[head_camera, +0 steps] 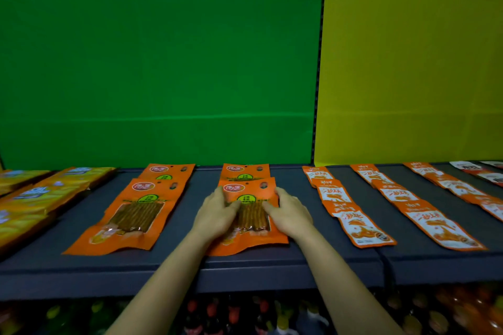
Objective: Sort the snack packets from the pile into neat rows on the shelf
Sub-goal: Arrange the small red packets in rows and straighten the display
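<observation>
Front packet (246, 243): flat on the shelf (299, 262), dead ahead of you. Its top edge overlaps the rear packet (245, 171) of the same row.
Long axis: runs straight away from you, front edge to back wall, and looks parallel to the neighbouring row (130, 215) on your left.
Left hand (215, 215): holds the packet's left edge, fingers along the side, thumb across the face.
Right hand (290, 215): mirrors it on the right edge, so neither hand is nearer.
Forearms: both reach in from below, converging on the packet.
Small sachets (356, 223): apart, to your right.
Next move, as a judgement: square it up along that axis, then let go.
</observation>
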### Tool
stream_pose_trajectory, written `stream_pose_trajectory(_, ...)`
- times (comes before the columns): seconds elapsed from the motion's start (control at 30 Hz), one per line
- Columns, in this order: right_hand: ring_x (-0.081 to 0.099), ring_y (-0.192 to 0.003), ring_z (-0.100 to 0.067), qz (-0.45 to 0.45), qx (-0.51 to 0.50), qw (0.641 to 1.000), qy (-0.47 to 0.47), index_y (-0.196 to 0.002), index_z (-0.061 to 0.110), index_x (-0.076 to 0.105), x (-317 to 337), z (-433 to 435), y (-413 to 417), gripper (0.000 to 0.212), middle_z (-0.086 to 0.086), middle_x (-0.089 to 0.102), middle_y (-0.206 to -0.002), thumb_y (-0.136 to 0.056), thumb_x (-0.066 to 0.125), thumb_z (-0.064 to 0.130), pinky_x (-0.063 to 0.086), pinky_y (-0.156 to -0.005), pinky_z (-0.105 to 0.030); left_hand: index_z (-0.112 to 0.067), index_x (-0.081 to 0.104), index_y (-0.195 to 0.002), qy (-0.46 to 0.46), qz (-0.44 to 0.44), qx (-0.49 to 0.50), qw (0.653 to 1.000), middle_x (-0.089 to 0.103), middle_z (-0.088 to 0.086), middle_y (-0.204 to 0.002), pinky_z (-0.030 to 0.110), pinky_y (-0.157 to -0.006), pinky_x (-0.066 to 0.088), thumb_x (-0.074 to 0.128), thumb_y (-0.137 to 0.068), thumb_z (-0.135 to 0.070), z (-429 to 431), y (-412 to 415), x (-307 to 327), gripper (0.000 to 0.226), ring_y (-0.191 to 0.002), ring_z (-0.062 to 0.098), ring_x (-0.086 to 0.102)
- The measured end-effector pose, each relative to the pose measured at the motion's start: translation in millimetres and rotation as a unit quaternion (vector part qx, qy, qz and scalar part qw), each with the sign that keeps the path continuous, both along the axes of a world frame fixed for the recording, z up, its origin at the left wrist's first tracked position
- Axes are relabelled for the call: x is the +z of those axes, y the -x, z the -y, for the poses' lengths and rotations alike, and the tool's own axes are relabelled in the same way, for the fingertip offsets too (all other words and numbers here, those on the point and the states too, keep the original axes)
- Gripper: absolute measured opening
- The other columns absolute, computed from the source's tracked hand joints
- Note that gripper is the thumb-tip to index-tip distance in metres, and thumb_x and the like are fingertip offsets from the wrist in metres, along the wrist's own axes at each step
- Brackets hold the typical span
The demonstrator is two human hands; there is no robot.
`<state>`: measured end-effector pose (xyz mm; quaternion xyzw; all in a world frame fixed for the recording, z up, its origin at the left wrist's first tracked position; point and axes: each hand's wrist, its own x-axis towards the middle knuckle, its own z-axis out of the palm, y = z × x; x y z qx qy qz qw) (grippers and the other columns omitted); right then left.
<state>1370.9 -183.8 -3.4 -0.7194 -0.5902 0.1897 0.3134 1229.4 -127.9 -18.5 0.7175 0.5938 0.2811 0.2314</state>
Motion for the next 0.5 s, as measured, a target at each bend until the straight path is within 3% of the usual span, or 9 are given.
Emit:
stream_pose_trajectory(0.07,0.043,-0.129,-0.026,0.009,-0.008,1.000,0.010,-0.138,0.020,0.039,1.0,1.5,3.1,0.046,-0.006,0.050,-0.137,-0.096,0.043,0.036,0.035,-0.103,-0.038,-0.006,0.035,-0.135,-0.013,0.000,0.026,1.000,0.038,0.015,-0.145,0.040,-0.114,0.028,0.057,-0.089,-0.033,-2.9,1.6,-0.2,0.058,-0.136,0.029,0.035)
stream_pose_trajectory(0.23,0.044,-0.130,-0.023,-0.003,-0.002,1.000,0.020,-0.144,0.022,0.032,3.7,7.2,5.9,0.052,-0.003,0.047,-0.141,-0.095,0.044,0.037,0.039,-0.103,-0.039,-0.012,0.044,-0.126,-0.007,0.014,0.001,1.000,0.057,0.007,-0.129,0.040,-0.102,0.042,0.059,-0.087,-0.035,1.9,5.1,1.0,0.048,-0.120,0.026,0.053)
stream_pose_trajectory(0.4,0.043,-0.130,-0.021,0.016,0.016,0.999,0.026,-0.143,0.025,0.032,1.2,14.1,1.0,0.050,0.000,0.048,-0.141,-0.096,0.044,0.035,0.038,-0.103,-0.039,-0.015,0.040,-0.129,-0.009,0.020,-0.009,1.000,0.056,0.004,-0.129,0.038,-0.095,0.047,0.065,-0.082,-0.039,14.3,15.8,1.4,0.059,-0.116,0.023,0.055)
stream_pose_trajectory(0.5,0.044,-0.129,-0.020,0.022,0.025,0.999,0.030,-0.142,0.028,0.031,0.2,17.9,0.5,0.049,0.002,0.049,-0.139,-0.096,0.044,0.037,0.040,-0.103,-0.040,-0.017,0.037,-0.133,0.012,0.020,-0.029,0.999,0.053,0.001,-0.133,0.041,-0.098,0.046,0.067,-0.080,-0.041,18.1,21.9,1.4,0.066,-0.118,0.021,0.054)
